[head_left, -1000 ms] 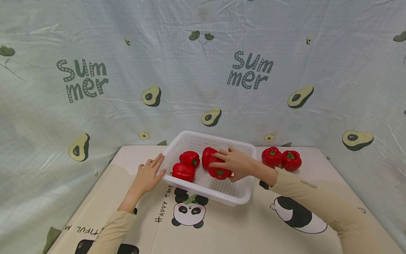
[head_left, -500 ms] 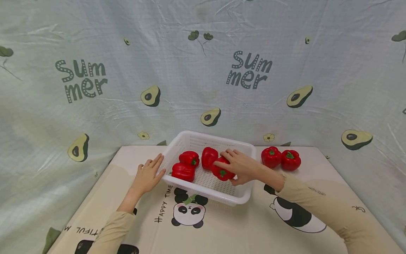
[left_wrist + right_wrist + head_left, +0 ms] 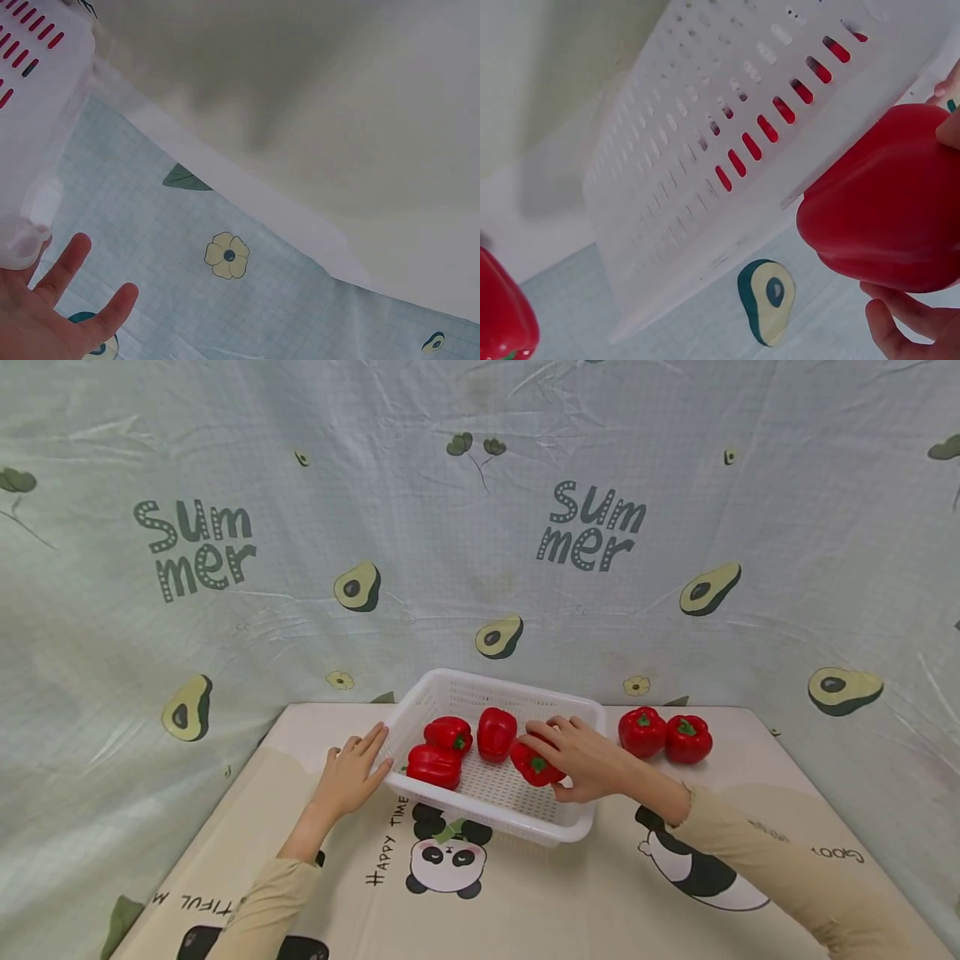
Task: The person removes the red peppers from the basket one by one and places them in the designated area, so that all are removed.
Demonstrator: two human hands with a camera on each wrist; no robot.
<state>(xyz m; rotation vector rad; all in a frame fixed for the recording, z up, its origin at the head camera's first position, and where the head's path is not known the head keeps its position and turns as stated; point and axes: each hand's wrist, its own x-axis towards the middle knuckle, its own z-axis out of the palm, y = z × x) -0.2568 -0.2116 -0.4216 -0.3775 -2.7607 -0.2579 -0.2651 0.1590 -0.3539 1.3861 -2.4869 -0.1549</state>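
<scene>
A red bell pepper (image 3: 537, 763) with a green stem is held in my right hand (image 3: 583, 762), over the right part of a white plastic basket (image 3: 517, 817). In the right wrist view, the held pepper (image 3: 892, 199) shows above the basket's rim, with fingers round it. Inside the basket lie three more red bell peppers: one in the middle (image 3: 497, 735), one at the back left (image 3: 447, 735) and one at the front left (image 3: 435, 767). My left hand (image 3: 349, 777) touches the basket's left rim with extended, spread fingers; its fingers show beside the basket (image 3: 45, 135) in the left wrist view.
Two red bell peppers, a left one (image 3: 642, 732) and a right one (image 3: 688, 739), stand side by side on the table to the right of the basket. A panda-print cloth (image 3: 540, 902) covers the table. Behind it hangs a printed curtain (image 3: 420, 527).
My right hand has moved to the right and lifted its bell pepper away from the middle pepper, which now shows fully. The left hand and the basket have stayed in place.
</scene>
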